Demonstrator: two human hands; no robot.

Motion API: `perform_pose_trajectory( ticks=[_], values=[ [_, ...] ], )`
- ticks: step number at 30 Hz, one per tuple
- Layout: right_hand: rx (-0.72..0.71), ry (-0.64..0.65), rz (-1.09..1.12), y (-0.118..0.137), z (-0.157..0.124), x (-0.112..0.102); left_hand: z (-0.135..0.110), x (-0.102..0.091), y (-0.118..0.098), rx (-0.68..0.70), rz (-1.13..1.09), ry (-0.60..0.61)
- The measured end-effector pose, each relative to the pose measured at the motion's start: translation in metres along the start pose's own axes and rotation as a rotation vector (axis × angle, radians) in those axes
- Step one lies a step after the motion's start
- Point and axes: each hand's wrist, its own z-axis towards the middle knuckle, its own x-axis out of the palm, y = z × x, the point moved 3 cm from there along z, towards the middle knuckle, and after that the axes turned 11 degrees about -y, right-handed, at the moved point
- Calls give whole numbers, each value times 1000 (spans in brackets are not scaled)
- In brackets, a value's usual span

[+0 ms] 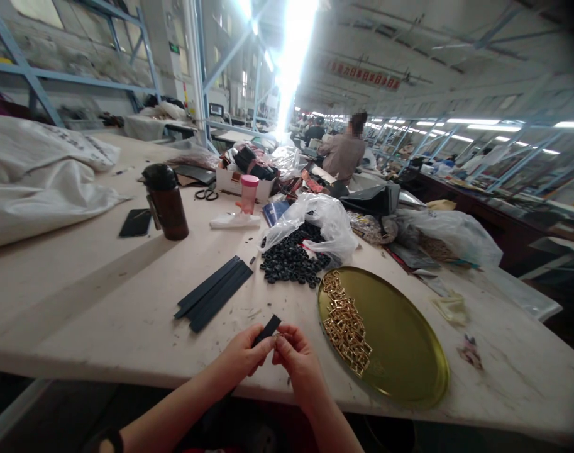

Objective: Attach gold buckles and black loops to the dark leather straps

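My left hand is closed on a short dark strap piece, whose end points up and to the right. Fingertips of my right hand are pinched together against the strap's side; a tiny bit of something shows there, too small to name. Right of my hands lies a round gold tray, with a heap of gold-coloured metal buckles along its left side. Several long dark strips lie stacked to the left. Beyond my hands, small black rings spill from a clear plastic bag.
A dark brown flask stands at the left beside a black phone. Further back are a pink-lidded cup, scissors and a cluttered box. White cloth covers the far left. A person is beyond the table.
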Motion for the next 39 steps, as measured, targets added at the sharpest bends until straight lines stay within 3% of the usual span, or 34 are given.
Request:
perform_pose_trajectory(
  ticks=[4, 7, 12, 15, 18, 23, 27, 33, 39],
  values=[
    [-213, -23, -260, 3, -3, -4, 2, 3, -1, -1, 16, -10],
    [-255, -24, -318, 5, -3, -7, 2, 5, -2, -8, 10, -5],
    [-72, -79, -61, 5, -1, -8, -2, 2, -3, 13, 29, 15],
    [91, -130, 186, 3, -2, -6, -5, -2, -3, 136, 261, 31],
    [235, -116, 298, -2, -6, -1, -7, -2, -7, 290, 472, 51],
    [245, -179, 287, -5, -7, -3, -5, 0, -9, 294, 584, 73],
    [177, -243, 289, -3, -7, -5, -8, -1, -11, 245, 496, 65],
    [-117, -128, -136, -4, -17, 4, -13, -1, -15, 191, 253, 97],
    [-87, -149, -139, -7, -21, 0, -16, 1, -7, 32, 100, 138]
  ],
)
